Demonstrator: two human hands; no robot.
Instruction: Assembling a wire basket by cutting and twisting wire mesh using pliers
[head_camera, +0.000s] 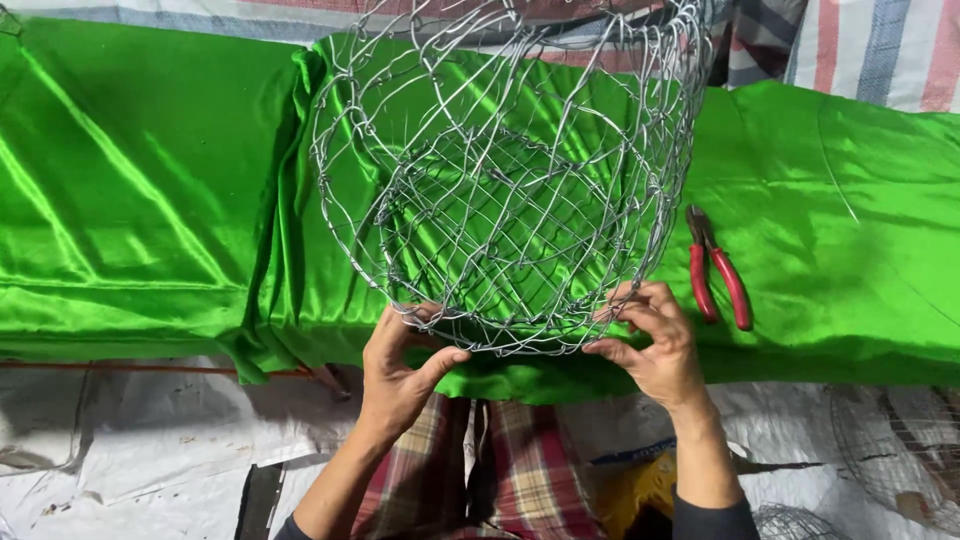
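Note:
A round basket of woven silver wire mesh (510, 170) stands tilted on a shiny green cloth (140, 190), its open mouth toward the camera. My left hand (400, 370) grips the near rim at the lower left, thumb hooked over the wire. My right hand (655, 345) holds the rim at the lower right, fingers curled around the wire edge. Red-handled pliers (715, 265) lie on the cloth just right of the basket, untouched.
White plastic sheeting (130, 450) covers the floor below the cloth's front edge. More wire mesh pieces (900, 450) lie at the lower right. A striped tarp (860, 50) runs along the back. Plaid trousers (500, 470) show between my arms.

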